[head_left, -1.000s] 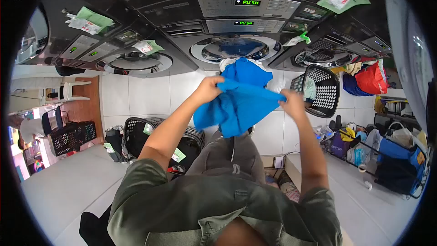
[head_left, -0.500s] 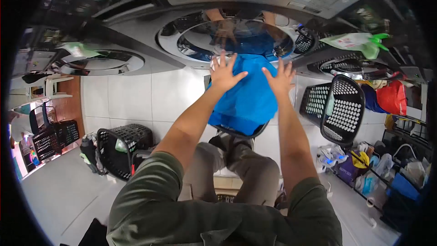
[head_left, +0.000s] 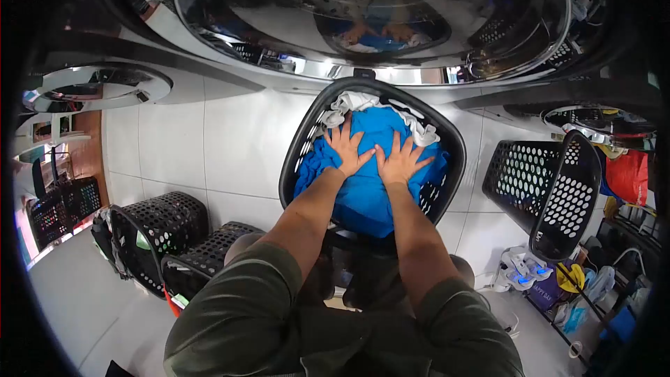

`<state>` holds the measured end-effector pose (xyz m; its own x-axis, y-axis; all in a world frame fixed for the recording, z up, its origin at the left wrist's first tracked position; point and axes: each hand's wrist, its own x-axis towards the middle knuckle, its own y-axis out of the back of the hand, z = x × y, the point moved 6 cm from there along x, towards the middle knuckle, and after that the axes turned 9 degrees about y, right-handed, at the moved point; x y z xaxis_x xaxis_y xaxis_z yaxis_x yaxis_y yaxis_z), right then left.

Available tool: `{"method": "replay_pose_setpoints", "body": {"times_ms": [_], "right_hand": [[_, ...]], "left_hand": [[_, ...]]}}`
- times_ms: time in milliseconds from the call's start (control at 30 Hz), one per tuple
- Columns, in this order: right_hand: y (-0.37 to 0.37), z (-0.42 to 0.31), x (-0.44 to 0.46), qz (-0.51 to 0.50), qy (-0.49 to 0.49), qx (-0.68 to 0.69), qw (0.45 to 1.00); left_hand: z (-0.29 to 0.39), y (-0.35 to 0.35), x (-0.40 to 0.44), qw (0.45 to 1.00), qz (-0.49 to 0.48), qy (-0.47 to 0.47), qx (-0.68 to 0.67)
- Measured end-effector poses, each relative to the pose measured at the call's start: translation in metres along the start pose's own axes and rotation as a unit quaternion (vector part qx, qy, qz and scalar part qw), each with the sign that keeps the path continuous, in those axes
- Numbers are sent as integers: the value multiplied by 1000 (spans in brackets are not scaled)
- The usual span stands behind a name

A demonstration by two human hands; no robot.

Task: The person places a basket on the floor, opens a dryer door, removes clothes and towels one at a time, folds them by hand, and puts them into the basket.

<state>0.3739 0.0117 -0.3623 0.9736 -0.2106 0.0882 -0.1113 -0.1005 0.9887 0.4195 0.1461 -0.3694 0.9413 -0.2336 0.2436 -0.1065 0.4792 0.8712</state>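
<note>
A black laundry basket (head_left: 455, 160) stands on the floor right before me, filled with laundry. Bright blue cloth (head_left: 370, 199) lies on top, and white cloth (head_left: 357, 101) shows along the far side. My left hand (head_left: 347, 150) presses flat on the blue cloth with its fingers spread. Beside it my right hand (head_left: 401, 159) also lies flat on the same cloth, fingers apart. The two thumbs are close together. What lies deeper in the basket is hidden under the blue cloth.
Beyond the basket is a large round machine door (head_left: 377, 14), its dark glass mirroring the hands. A perforated black basket (head_left: 569, 195) stands at right, near white shoes (head_left: 522, 269). More black baskets (head_left: 167, 230) lie at left. A red bag (head_left: 626, 176) is at far right.
Both hands have come down onto the blue cloth and closer together. The view has tipped and moved nearer the machine door, and the basket's rim and white cloth now show.
</note>
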Motion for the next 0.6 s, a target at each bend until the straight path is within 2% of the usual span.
{"method": "replay_pose_setpoints", "body": {"times_ms": [33, 67, 100, 167, 233, 267, 300, 333, 367, 433, 500, 533, 600], "right_hand": [[4, 0, -2, -6, 0, 1, 1000], [8, 2, 0, -84, -16, 34, 996], [24, 2, 3, -74, -9, 36, 997], [54, -4, -13, -177, 7, 96, 979], [114, -28, -38, -278, 45, 48, 958], [136, -41, -56, -370, 72, 75, 923], [162, -58, -71, -492, 90, 93, 861], [194, -74, -82, -571, 135, 118, 801], [199, -90, -94, -607, 233, 355, 671], [307, -107, -60, -571, 183, 357, 716], [465, -125, 4, -430, 175, 418, 781], [559, -132, 37, -413, 129, 408, 804], [683, -131, 97, -258, 119, 530, 799]], "left_hand": [[0, 2, -3, 1000, -4, -5, -24], [0, 6, -2, 997, -70, 0, -11], [6, 33, 5, 998, -58, -1, -9], [28, 85, -6, 962, -273, 11, 26], [55, 147, -20, 945, -325, -4, 42], [73, 188, -22, 945, -325, 10, 30], [92, 225, -18, 925, -376, 22, 56], [112, 269, -6, 928, -371, 5, 35], [132, 314, 13, 933, -360, -13, 1], [176, 429, 78, 970, -187, -73, -138], [228, 573, 159, 980, -16, -85, -181], [251, 643, 194, 977, 74, -106, -171], [282, 758, 255, 950, 243, -135, -146]]}}
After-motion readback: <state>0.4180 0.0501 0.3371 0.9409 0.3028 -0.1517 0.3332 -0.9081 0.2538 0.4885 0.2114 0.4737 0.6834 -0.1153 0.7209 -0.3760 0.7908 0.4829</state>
